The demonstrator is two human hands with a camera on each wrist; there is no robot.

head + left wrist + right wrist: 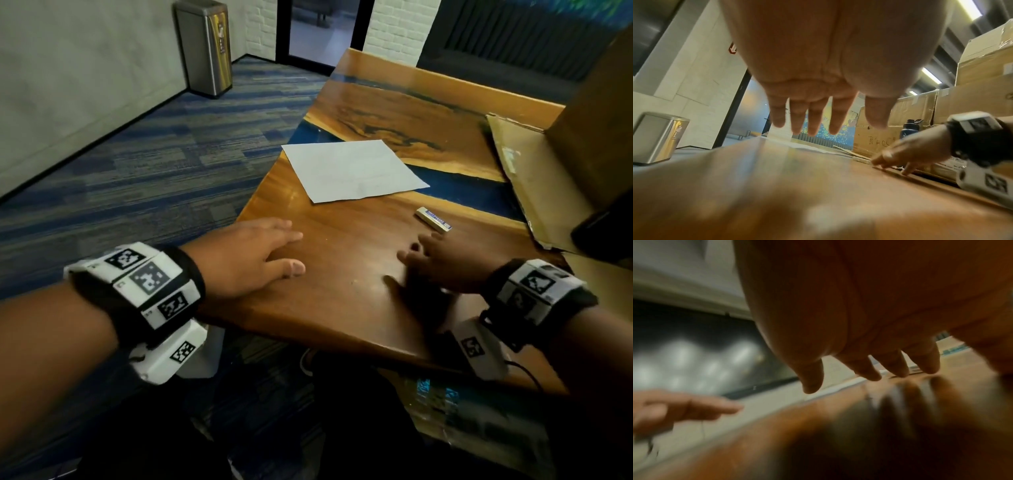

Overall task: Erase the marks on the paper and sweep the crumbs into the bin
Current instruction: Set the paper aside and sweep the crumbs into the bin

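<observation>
My right hand (445,263) is flat over the desk (342,274), fingers spread and loose, its grip empty, fingertips just short of the eraser (433,219). My left hand (246,260) lies palm down at the desk's near left edge, fingers straight, holding nothing too. The eraser lies flat toward the desk's right side, sleeve on. Beyond it the sheet of paper (352,169) lies loose in the middle of the desk, one corner reaching the left edge; any marks on it are too faint for me to read. The steel bin (205,48) stands on the carpet by the far wall, well apart from the desk. Risks, as I judge them: nothing pins that paper, so rubbing could crumple it or slide it off the left edge. Crumbs swept from here would hit carpet, not bin.
</observation>
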